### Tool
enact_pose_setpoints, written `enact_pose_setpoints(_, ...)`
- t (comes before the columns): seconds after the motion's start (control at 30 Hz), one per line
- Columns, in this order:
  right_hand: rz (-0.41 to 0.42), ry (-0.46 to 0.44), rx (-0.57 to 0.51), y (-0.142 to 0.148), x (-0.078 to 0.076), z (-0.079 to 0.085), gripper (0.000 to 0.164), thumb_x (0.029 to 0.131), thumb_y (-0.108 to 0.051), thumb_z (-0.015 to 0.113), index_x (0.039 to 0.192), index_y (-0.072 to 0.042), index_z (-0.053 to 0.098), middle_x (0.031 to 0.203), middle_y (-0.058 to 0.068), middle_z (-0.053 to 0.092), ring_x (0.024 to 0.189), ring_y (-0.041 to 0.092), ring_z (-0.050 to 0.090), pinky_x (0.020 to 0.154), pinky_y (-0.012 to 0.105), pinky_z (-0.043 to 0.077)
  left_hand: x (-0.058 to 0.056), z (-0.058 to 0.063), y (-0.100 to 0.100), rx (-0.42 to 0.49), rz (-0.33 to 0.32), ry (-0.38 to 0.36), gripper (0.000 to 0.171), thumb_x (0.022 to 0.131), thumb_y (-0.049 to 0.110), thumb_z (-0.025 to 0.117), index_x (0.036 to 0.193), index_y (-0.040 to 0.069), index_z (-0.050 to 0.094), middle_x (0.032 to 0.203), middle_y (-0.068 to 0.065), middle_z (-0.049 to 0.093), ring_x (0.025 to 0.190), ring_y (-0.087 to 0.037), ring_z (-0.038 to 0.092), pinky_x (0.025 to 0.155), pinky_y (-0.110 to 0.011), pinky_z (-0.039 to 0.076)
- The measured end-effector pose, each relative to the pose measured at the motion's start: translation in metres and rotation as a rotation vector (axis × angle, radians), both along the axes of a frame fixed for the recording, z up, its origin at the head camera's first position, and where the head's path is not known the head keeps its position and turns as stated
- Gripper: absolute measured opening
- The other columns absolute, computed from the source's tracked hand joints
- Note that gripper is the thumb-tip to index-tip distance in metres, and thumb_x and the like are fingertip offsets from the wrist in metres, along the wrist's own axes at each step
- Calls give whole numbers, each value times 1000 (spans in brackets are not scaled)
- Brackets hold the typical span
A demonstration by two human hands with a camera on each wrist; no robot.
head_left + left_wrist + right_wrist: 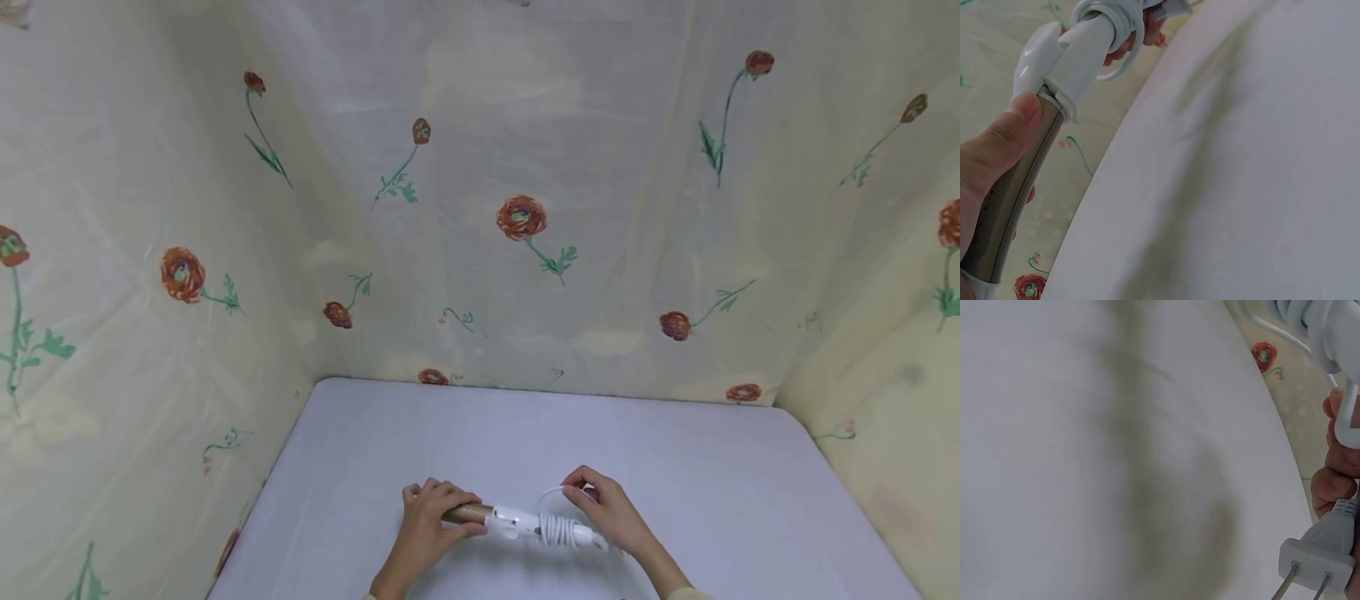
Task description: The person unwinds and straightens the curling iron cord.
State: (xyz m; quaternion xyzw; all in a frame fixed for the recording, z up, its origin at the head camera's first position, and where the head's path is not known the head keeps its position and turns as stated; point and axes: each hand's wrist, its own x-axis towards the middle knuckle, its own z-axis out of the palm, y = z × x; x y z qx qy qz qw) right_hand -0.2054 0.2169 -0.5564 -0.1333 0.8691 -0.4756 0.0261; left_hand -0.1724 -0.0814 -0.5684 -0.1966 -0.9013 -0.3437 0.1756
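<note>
A curling iron (516, 522) with a white handle and a gold-brown barrel (1029, 162) is held above the table. My left hand (429, 523) grips it by the barrel, the thumb lying along it near the white lever (1036, 59). White power cord (557, 530) is wound in several turns round the handle. At the handle end, my right hand (609, 510) pinches a loose length of the cord between thumb and fingers. A two-pin plug (1317, 562) sticks out by the right hand in the right wrist view.
Under the hands is a white table (420, 425) with rounded far corners, where the iron and hands cast shadows. Light fabric (465, 275) printed with red flowers hangs behind it and along both sides.
</note>
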Motion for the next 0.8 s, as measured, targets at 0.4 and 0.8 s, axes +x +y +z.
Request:
enact_pose_setpoints(0.4, 80, -106, -86, -6, 10, 2, 22, 95, -16, 56, 102, 4, 60, 94, 17, 63, 60, 3, 55, 60, 22, 46, -2, 0, -1, 40, -15, 3, 37, 66, 58, 68, 97, 37, 70, 90, 23, 64, 84, -1, 47, 78, -37, 19)
enact_pose_setpoints(0.8, 214, 176, -112, -3, 13, -30, 17, 81, 7, 62, 94, -4, 62, 84, 6, 65, 76, -4, 54, 66, 21, 48, 1, 5, 3, 84, -26, -16, 37, 66, 52, 73, 99, 34, 71, 92, 24, 63, 85, -1, 46, 78, -37, 18)
